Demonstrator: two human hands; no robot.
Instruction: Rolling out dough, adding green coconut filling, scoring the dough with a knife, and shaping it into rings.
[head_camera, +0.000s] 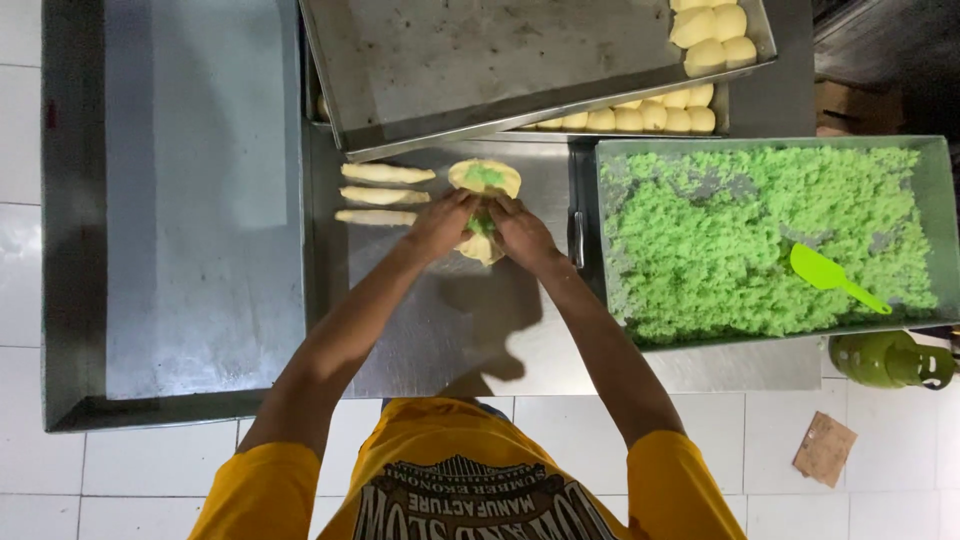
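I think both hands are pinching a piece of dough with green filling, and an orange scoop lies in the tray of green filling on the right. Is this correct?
Not quite: the scoop is bright green, not orange, as the head view shows. The rest holds: the left hand and right hand pinch the dough piece, and the scoop lies in the filling tray.

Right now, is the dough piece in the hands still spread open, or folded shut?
Partly folded. Both hands pinch the dough piece together, but green filling still shows between the fingers.

Both arms reach forward, left hand and right hand cupped together, fingertips touching.
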